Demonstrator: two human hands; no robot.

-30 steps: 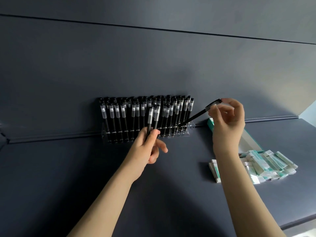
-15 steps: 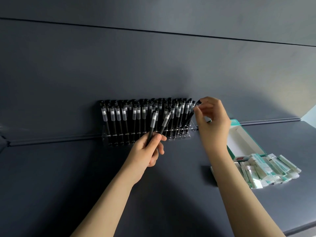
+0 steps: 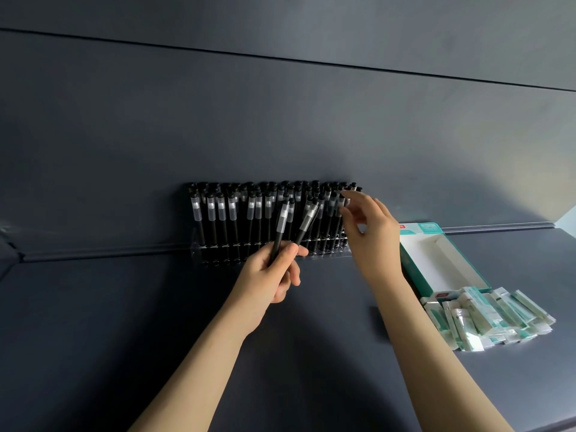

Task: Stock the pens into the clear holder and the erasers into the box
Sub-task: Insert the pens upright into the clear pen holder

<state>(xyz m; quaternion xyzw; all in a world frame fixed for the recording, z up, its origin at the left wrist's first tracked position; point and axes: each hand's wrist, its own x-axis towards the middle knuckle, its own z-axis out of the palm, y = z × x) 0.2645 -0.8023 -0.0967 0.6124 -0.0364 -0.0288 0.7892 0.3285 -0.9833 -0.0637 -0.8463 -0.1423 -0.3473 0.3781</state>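
Head view, looking forward and down. A dark grey wall fills the upper half of the view and meets a dark grey tabletop along a horizontal seam. Two bare forearms reach in from the lower edge.

The clear holder stands on the tabletop against the wall, a little left of centre. It is packed with a row of pens. These stand upright with their caps up, and each black barrel carries a pale band below the cap.

The box lies open on the tabletop to the right of the holder, white inside with a teal rim. Its long side runs away from the viewer. The erasers, in white-and-teal wrappers, lie in a loose heap on the tabletop at the near end of the box, outside it.

The left hand is in front of the middle of the holder. Its thumb and fingers are curled round the lower barrels of two pens, which spread apart upward in a narrow V with their caps up.

The right hand is at the right end of the holder and holds nothing. Its fingers are loosely spread and slightly bent, level with the caps of the last pens. Whether they touch those pens cannot be told.
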